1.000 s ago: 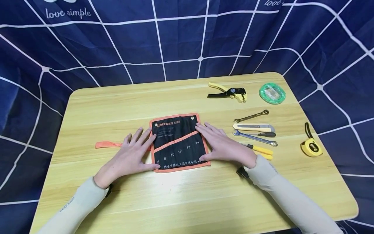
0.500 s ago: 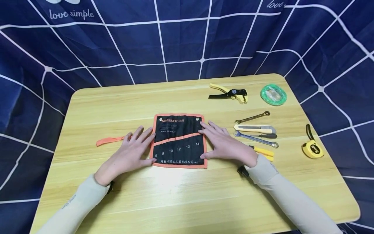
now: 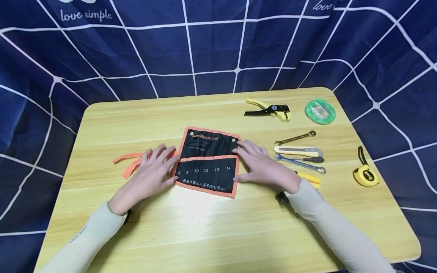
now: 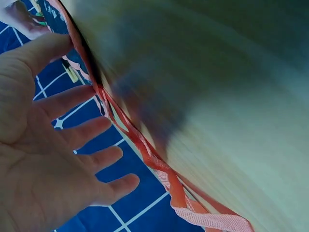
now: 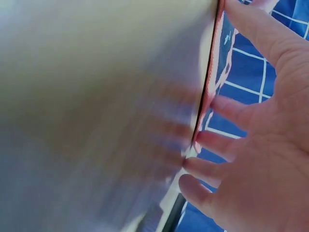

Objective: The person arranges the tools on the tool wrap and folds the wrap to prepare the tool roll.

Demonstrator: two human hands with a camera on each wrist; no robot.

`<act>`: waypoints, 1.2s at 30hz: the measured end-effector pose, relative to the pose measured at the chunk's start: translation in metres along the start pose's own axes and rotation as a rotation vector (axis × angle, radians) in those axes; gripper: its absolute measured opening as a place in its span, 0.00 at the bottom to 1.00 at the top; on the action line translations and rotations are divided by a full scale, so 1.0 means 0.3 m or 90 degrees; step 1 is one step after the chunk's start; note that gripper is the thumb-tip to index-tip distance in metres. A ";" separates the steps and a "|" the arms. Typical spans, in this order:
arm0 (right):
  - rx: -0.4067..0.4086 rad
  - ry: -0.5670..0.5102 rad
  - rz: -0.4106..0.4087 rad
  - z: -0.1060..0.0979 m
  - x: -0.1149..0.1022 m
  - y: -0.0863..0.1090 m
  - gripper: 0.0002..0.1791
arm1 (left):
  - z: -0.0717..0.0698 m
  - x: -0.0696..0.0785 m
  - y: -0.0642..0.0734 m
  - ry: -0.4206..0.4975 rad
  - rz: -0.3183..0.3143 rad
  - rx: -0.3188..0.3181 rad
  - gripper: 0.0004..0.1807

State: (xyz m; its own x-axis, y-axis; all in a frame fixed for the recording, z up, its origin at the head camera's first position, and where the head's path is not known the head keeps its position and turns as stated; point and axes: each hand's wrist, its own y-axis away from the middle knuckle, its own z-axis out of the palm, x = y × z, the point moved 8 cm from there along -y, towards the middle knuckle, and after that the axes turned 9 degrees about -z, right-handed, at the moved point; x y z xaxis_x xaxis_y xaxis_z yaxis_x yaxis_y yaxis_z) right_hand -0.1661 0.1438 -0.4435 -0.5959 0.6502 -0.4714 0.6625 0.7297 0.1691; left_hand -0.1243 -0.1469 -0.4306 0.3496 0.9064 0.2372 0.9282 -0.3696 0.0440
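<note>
A black tool pouch (image 3: 208, 167) with orange trim and a row of numbered pockets lies flat on the wooden table, turned slightly clockwise. My left hand (image 3: 150, 174) touches its left edge with spread fingers and thumb. At the opposite edge, the fingertips and thumb of my right hand (image 3: 257, 163) rest along the trim. In the left wrist view the left thumb and index fingertip meet the orange trim, and the other fingers extend past it. An orange strap (image 3: 133, 167) trails left from the pouch, partly hidden behind the left hand.
Right of the pouch lie a ratchet wrench (image 3: 295, 138), a utility knife (image 3: 297, 151), a blue-grey wrench (image 3: 300, 163), a black-handled screwdriver (image 3: 313, 159) and a yellow-handled tool (image 3: 308, 178). Farther off are wire strippers (image 3: 269, 109), green wire (image 3: 320, 112) and a tape measure (image 3: 365, 174).
The pouch has turned clockwise between my hands, its top shifting right and its lower edge swinging left. More of the orange strap shows, now as two ends. Both hands stay at its sides.
</note>
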 end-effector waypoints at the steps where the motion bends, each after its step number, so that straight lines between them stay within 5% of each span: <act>1: 0.003 0.001 -0.002 0.000 -0.001 0.001 0.55 | -0.004 -0.001 0.000 -0.002 0.000 0.010 0.34; 9: 0.051 0.009 0.005 -0.019 0.005 -0.004 0.55 | -0.037 0.000 -0.011 0.004 0.006 0.080 0.23; 23: 0.072 0.011 0.034 -0.036 0.015 -0.026 0.49 | -0.043 0.008 -0.047 0.012 0.017 0.092 0.09; 31: 0.085 0.020 0.001 -0.056 0.003 -0.031 0.41 | -0.016 -0.007 -0.058 0.034 -0.044 0.016 0.31; 36: 0.086 0.030 -0.023 -0.067 -0.010 -0.026 0.32 | -0.017 -0.006 -0.067 0.042 -0.061 0.007 0.42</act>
State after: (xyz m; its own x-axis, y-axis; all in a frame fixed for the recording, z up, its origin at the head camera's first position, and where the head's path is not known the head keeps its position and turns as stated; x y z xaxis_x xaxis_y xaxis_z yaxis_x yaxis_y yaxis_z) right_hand -0.1787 0.1404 -0.4261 -0.6393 0.6353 -0.4333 0.6932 0.7200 0.0328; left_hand -0.1442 -0.1421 -0.4270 0.2509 0.9217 0.2959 0.9583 -0.2797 0.0586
